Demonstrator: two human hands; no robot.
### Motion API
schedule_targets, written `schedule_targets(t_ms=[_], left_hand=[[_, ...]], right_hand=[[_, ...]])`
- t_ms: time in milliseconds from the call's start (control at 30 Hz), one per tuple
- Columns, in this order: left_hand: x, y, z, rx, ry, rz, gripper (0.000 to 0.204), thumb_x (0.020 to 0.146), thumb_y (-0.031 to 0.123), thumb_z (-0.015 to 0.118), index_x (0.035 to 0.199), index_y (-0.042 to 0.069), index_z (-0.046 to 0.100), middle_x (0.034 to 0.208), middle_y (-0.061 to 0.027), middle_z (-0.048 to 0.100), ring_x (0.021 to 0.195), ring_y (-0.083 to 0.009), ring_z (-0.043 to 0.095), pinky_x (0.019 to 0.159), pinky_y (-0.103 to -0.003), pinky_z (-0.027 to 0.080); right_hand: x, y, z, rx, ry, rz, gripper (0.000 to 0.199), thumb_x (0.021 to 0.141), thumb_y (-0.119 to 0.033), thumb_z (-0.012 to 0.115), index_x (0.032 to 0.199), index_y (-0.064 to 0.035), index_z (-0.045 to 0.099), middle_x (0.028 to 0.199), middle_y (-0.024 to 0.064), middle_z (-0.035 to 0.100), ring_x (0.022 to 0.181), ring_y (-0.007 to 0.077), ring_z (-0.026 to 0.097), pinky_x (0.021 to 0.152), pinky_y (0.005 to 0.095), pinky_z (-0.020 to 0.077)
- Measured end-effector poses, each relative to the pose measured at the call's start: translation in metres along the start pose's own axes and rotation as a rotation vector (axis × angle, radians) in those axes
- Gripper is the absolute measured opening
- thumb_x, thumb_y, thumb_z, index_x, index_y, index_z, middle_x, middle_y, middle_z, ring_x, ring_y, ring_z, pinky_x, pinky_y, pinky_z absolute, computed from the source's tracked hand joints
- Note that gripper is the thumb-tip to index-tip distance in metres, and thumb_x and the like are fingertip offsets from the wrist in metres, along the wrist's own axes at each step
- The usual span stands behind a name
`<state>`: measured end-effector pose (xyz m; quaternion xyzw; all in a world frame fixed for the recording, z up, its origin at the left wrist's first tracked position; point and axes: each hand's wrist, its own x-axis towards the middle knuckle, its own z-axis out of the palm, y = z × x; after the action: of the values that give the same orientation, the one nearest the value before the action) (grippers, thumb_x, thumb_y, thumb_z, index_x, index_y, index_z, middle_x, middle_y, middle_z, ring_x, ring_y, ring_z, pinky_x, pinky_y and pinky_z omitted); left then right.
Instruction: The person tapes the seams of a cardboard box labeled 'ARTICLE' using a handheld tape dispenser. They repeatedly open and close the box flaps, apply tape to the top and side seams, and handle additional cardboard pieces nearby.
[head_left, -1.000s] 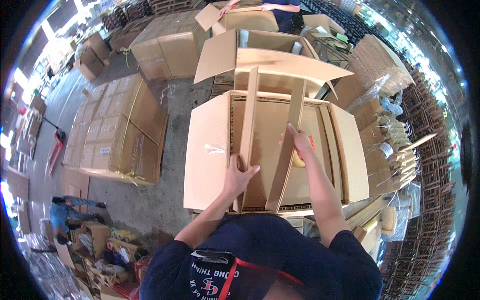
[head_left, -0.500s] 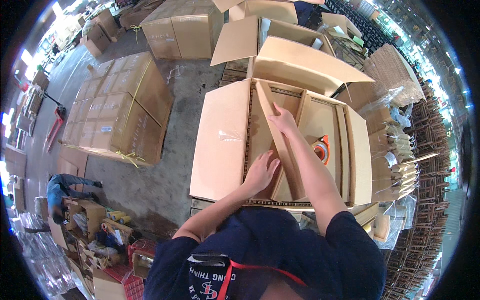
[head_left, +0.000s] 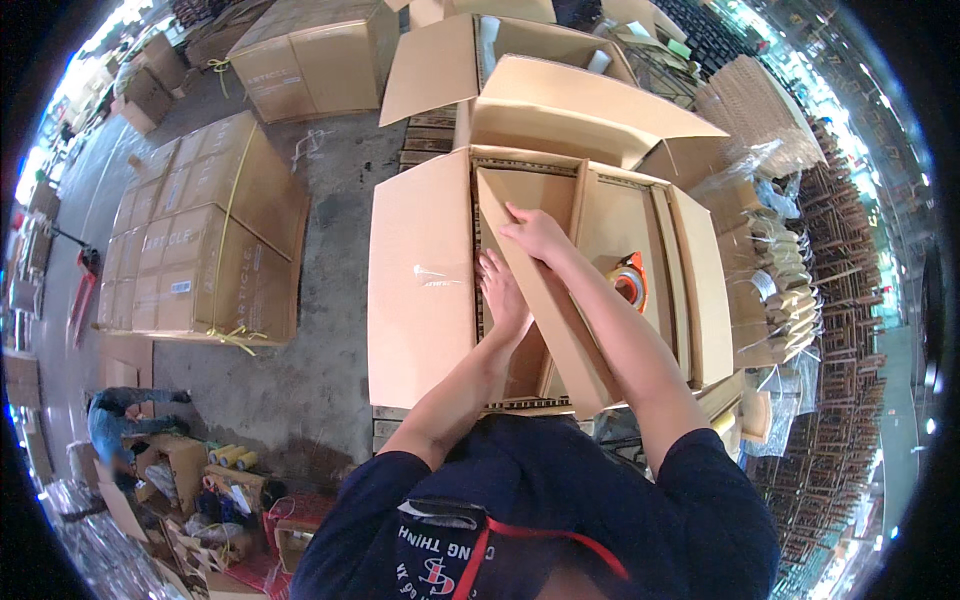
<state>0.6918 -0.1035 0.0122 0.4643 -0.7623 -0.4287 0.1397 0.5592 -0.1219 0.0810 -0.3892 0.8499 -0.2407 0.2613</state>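
An open cardboard box (head_left: 420, 290) stands in front of me, its side flaps folded outward. A long cardboard strip (head_left: 560, 320) lies slantwise across the box's left half, its near end over the near edge. My right hand (head_left: 535, 236) is closed on the strip's edge near its far end. To the left of the strip, my left hand (head_left: 503, 292) reaches down beside the box's left inner wall. Its fingers are stretched out and hold nothing. An orange tape dispenser (head_left: 630, 283) rests in the box's right half, beside my right forearm.
Behind it stands another open carton (head_left: 570, 130) with raised flaps. Strapped cartons (head_left: 200, 240) are stacked on the left floor. Brown frames (head_left: 830, 330) pile up at the right. A person in blue (head_left: 125, 420) bends over at the lower left.
My left hand has moved farther from me and down along the left inner wall. The strip's near end has swung right and out over the near edge. The view has shifted slightly.
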Motion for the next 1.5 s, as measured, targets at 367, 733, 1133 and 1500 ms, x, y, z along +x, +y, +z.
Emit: schedule_targets(t_ms=[367, 733, 1133, 1500], left_hand=[[0.016, -0.057, 0.011, 0.008, 0.027, 0.387, 0.079, 0.106, 0.029, 0.064, 0.171, -0.004, 0.034, 0.171, -0.0280, 0.045, 0.161, -0.0417, 0.042, 0.131, -0.055, 0.034], [-0.016, -0.066, 0.009, -0.002, -0.262, 0.652, 0.074, 0.104, 0.037, 0.062, 0.166, 0.000, 0.045, 0.172, -0.0247, 0.047, 0.164, -0.0405, 0.037, 0.137, -0.056, 0.021], [-0.107, -0.126, -0.064, 0.077, -0.217, 0.564, 0.082, 0.103, 0.050, 0.055, 0.170, 0.003, 0.047, 0.179, -0.0233, 0.038, 0.174, -0.0392, 0.017, 0.141, -0.056, 0.004], [-0.108, -0.134, -0.048, -0.253, -0.091, 0.333, 0.066, 0.120, 0.022, 0.046, 0.179, 0.002, 0.025, 0.188, -0.0189, 0.021, 0.176, -0.0366, 0.011, 0.138, -0.053, 0.016]], right_hand=[[0.040, -0.100, 0.052, -0.332, 0.069, 0.264, 0.053, 0.102, -0.023, 0.057, 0.150, -0.0043, 0.067, 0.122, 0.0341, 0.078, 0.117, 0.0471, 0.078, 0.105, 0.0549, 0.0614], [0.032, -0.062, 0.071, -0.143, 0.338, 0.216, 0.054, 0.109, -0.036, 0.063, 0.160, -0.0174, 0.063, 0.127, 0.0228, 0.080, 0.121, 0.0431, 0.077, 0.105, 0.0537, 0.0617], [0.038, -0.065, 0.075, 0.024, 0.306, 0.393, 0.054, 0.107, -0.042, 0.072, 0.158, -0.0267, 0.067, 0.140, 0.0142, 0.078, 0.131, 0.0351, 0.074, 0.114, 0.0473, 0.0585], [0.100, -0.038, 0.070, 0.037, 0.404, 0.257, 0.054, 0.107, -0.048, 0.065, 0.158, -0.0286, 0.067, 0.144, 0.0147, 0.076, 0.133, 0.0362, 0.073, 0.113, 0.0489, 0.0587]])
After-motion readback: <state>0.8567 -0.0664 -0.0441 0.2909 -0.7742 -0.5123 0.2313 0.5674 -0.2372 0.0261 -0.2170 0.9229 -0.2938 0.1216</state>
